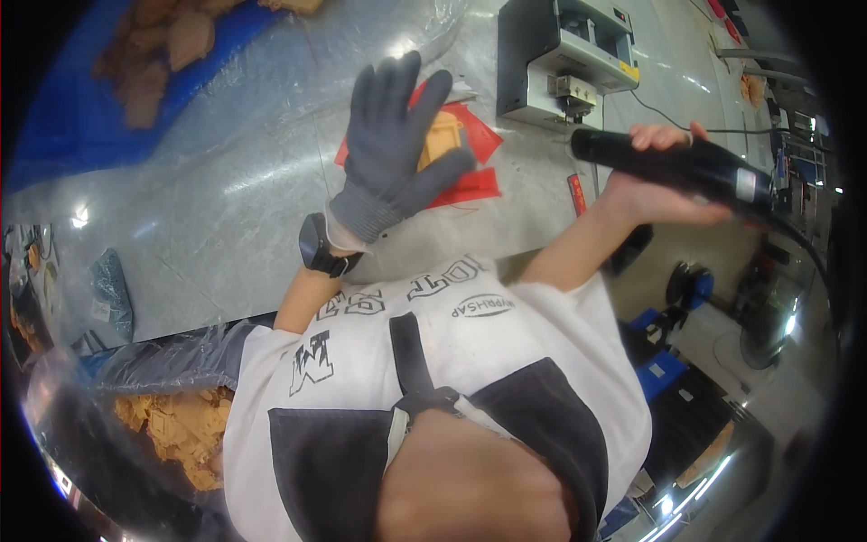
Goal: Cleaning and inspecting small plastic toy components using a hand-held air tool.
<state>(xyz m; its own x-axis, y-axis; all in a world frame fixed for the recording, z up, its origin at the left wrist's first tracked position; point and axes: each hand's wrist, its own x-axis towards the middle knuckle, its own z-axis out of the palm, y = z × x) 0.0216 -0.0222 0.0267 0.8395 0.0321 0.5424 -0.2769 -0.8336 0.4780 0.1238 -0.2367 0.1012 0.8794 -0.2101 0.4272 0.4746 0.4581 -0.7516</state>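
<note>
- Left hand (395,144): wears a grey knitted glove, fingers spread apart and raised, with a black wristwatch (321,246) on the wrist below the cuff; it grips nothing.
- Tan moulded plastic part (442,135): lies just behind the gloved palm and thumb, partly hidden by them; whether the glove touches it cannot be told.
- Red flat sheets (476,185): spread on the desk under the tan part, their corners showing right of and below the glove.
- Right hand (655,185): bare, its grip clamped around a black cylindrical handheld tool (673,163), held level above the desk, well to the right of the tan part; a black cable leaves the tool's right end.
- Desk (235,199): pale grey glossy surface covered with clear plastic film.
- Grey and white desktop machine (560,59): stands on the desk beyond the red sheets, near the black tool's left tip, with a thin black cord running off to the right.
- Blue tray (81,126): at upper left, holding brown moulded pieces (158,45).
- Clear plastic bag (172,425): at lower left near the person's body, filled with tan moulded pieces.
- White and black shirt (433,361): the person's torso, filling the lower middle of the view.
</note>
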